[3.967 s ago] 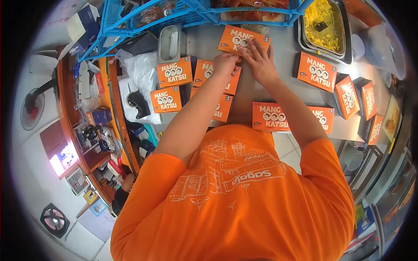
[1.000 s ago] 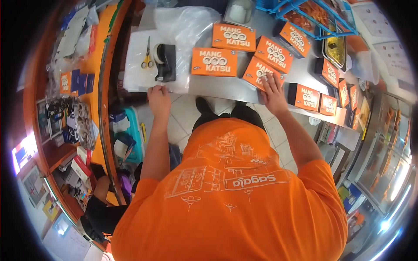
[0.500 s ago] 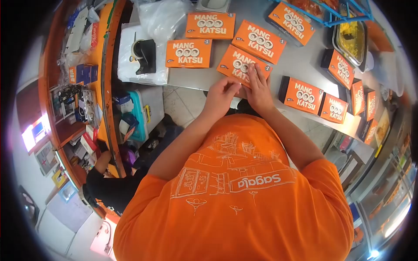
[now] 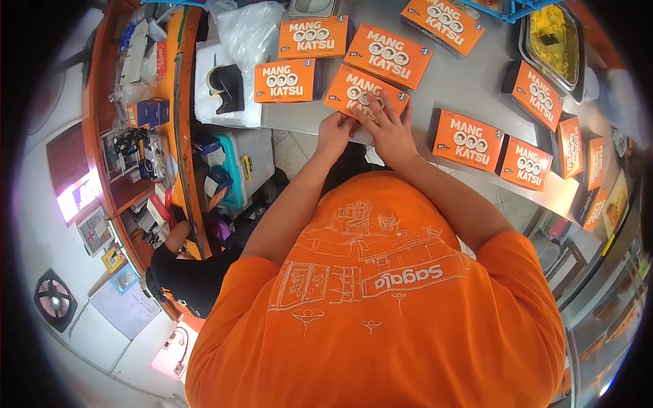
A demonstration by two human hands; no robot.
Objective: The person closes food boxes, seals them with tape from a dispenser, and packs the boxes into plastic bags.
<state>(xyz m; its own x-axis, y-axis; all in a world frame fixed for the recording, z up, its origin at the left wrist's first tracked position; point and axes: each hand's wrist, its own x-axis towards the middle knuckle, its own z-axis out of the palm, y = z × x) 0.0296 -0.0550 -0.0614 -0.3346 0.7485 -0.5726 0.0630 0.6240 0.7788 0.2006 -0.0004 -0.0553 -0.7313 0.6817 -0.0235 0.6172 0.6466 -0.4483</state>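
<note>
While both hands rest at an orange box by the near edge of the steel worktop, the R hand lies across its top, fingers slightly apart; the L hand has its fingers bunched at the box's near edge — can't tell if they grip it. More orange boxes sit on the worktop: some just beyond & to the L, others to the R, incl. a few turned at angles. A tray of yellow food is at far R; black tape dispenser & clear plastic bags at L end. Room, L side — shelves crammed w/ odds & ends, teal-edged bin, person in black nearby, round fan on white wall.
</note>
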